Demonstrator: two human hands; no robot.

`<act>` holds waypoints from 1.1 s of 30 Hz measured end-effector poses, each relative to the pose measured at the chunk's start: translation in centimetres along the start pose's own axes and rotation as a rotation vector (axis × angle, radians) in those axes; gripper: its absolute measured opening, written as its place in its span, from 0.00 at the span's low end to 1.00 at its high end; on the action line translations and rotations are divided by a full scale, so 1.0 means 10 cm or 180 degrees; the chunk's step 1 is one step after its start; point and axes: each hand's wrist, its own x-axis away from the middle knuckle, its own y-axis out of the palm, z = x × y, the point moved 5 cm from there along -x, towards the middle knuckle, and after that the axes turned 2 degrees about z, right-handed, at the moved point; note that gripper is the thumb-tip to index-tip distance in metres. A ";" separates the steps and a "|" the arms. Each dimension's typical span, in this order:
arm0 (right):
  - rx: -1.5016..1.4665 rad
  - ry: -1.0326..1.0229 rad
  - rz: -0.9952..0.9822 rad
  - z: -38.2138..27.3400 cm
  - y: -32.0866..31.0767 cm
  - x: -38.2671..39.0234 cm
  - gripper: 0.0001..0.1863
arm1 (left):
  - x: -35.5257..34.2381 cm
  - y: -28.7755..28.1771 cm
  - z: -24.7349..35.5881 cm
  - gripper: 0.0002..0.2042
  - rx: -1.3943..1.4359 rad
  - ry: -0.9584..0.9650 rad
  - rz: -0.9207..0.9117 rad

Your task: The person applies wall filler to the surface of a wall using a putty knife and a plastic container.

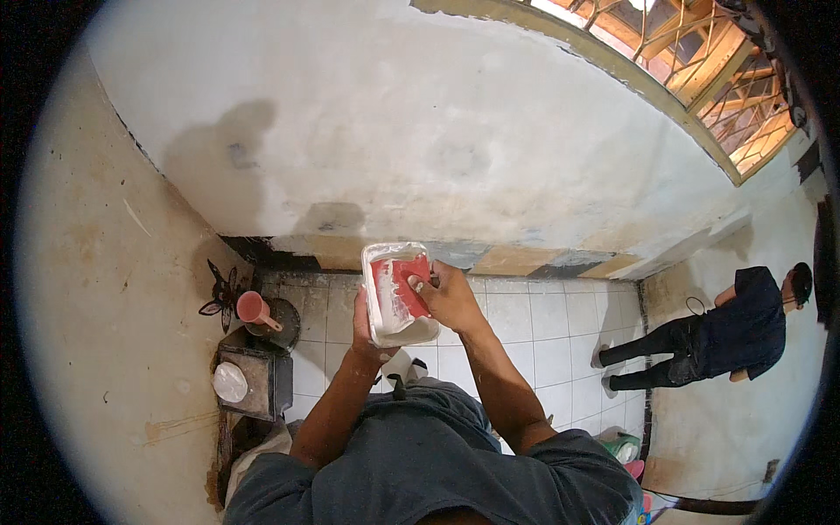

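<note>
My left hand (362,331) grips a white rectangular plastic tub (373,320) by its left side and underside, in front of my chest. Its inside is smeared with white paste. Over the tub's opening lies a flat red putty spreader (395,273), with white paste along its lower left part. My right hand (455,303) is closed on the spreader's right side, thumb on top. How far the spreader dips into the tub, I cannot tell.
A patchy white wall (420,149) rises ahead, with a yellow-framed window (700,74) at upper right. Left stand a pink dipper (254,308) and a dark box (276,381) with a white round item. Another person (735,328) stands at right on the tiled floor (560,341).
</note>
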 end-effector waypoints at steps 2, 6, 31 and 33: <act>-0.0172 0.0181 -0.0168 0.07 -0.05 -0.02 0.12 | -0.04 0.04 -0.05 0.35 -0.0017 0.0022 -0.0025; -0.1228 0.0252 -0.0242 0.13 -0.17 -0.04 0.09 | -0.09 0.16 -0.11 0.34 -0.0109 0.0154 -0.0068; -0.2945 0.0471 -0.0497 0.26 -0.58 -0.04 0.10 | -0.18 -0.01 -0.35 0.38 0.0384 0.0334 -0.0130; -0.2950 0.0482 -0.0449 0.36 -0.58 -0.05 0.10 | -0.21 -0.01 -0.36 0.39 0.0387 0.0272 -0.0100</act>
